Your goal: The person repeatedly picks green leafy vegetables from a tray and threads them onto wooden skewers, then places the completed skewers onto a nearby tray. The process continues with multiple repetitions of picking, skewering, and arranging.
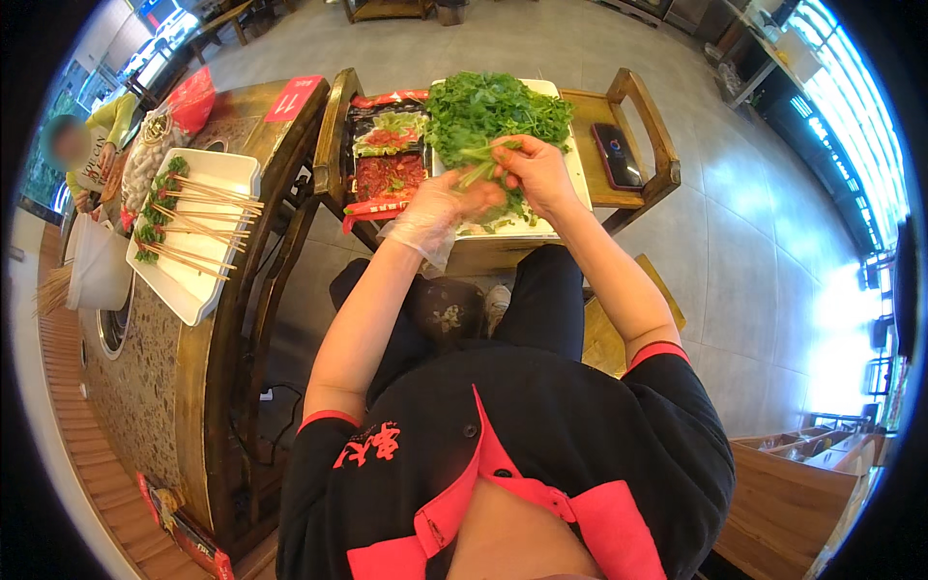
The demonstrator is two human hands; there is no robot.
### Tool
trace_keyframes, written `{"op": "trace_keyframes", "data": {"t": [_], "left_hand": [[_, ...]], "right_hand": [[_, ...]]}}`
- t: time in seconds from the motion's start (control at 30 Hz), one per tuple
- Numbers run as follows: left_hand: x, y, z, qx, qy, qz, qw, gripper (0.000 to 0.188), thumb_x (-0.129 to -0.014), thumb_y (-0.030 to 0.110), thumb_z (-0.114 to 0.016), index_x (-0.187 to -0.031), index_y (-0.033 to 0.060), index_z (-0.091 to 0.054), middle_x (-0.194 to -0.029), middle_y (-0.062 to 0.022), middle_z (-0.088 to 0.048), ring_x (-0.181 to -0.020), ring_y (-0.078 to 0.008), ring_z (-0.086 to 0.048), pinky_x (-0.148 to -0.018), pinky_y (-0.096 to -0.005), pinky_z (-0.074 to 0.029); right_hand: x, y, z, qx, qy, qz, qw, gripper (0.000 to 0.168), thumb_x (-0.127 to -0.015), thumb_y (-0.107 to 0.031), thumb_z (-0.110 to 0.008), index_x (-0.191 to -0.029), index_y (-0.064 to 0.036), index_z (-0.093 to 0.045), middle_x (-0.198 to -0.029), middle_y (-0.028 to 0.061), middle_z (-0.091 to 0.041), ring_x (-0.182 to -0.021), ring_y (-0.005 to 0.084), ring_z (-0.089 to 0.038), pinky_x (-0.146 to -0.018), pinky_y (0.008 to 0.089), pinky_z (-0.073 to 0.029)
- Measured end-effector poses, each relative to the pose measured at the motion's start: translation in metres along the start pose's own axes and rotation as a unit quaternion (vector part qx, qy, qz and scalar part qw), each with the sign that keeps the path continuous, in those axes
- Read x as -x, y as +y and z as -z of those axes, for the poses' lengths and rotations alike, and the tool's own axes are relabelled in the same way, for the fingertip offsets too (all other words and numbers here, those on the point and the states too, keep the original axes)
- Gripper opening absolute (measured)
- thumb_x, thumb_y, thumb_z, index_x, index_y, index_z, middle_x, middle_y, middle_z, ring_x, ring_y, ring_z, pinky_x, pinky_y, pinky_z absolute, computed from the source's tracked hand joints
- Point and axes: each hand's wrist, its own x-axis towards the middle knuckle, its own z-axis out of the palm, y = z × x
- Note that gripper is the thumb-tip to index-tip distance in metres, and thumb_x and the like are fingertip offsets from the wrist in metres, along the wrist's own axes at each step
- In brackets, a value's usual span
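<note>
Over a white tray (582,190) heaped with leafy green herbs (500,105), both my hands are close together. My right hand (533,170) pinches a small bunch of green stems (480,156) between thumb and fingers. My left hand (453,199), in a clear plastic glove, is at the lower end of the stems and blurred, so its grip is unclear. Left of the tray lies an opened red and black packet (390,177) with red sliced meat showing. On the table at the left, a white tray (194,279) holds several wooden skewers (210,210) with greens and red pieces at their ends.
A smartphone (618,156) lies on the wooden stand's right end, beside its raised handle (649,134). A white bucket (101,264) with thin sticks, a bagged pale food (148,156) and a red number card (293,98) are on the left table. Another person (98,148) is beyond it.
</note>
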Motion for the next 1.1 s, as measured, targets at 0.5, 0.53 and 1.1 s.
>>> {"op": "trace_keyframes", "data": {"t": [0.5, 0.53, 1.1], "left_hand": [[0.000, -0.006, 0.002, 0.027, 0.014, -0.069, 0.997, 0.024, -0.090, 0.009, -0.057, -0.111, -0.0023, -0.054, -0.102, -0.0088, -0.062, -0.087, -0.0160, -0.062, -0.079, -0.0275, -0.051], [0.002, -0.006, 0.002, 0.037, 0.019, -0.068, 0.997, 0.024, -0.090, 0.009, -0.057, -0.111, -0.0024, -0.054, -0.102, -0.0093, -0.062, -0.087, -0.0164, -0.062, -0.079, -0.0274, -0.051], [0.005, -0.002, 0.003, -0.109, 0.043, -0.058, 0.991, 0.027, -0.089, 0.009, -0.059, -0.113, -0.0027, -0.055, -0.095, -0.0076, -0.064, -0.088, -0.0134, -0.062, -0.073, -0.0260, -0.050]], "right_hand": [[-0.002, -0.012, 0.011, 0.343, -0.139, 0.101, 0.924, 0.017, -0.080, -0.011, -0.065, -0.095, -0.004, -0.067, -0.094, 0.0036, -0.065, -0.082, 0.0106, -0.058, -0.073, 0.0252, -0.046], [0.000, -0.017, 0.012, 0.349, -0.145, 0.118, 0.918, 0.017, -0.080, -0.011, -0.064, -0.095, -0.004, -0.067, -0.096, 0.0038, -0.064, -0.083, 0.0105, -0.058, -0.073, 0.0249, -0.046], [0.007, -0.019, 0.000, 0.357, -0.149, 0.264, 0.884, 0.014, -0.079, -0.005, -0.065, -0.093, -0.003, -0.066, -0.092, 0.0062, -0.064, -0.078, 0.0167, -0.061, -0.067, 0.0268, -0.048]]}}
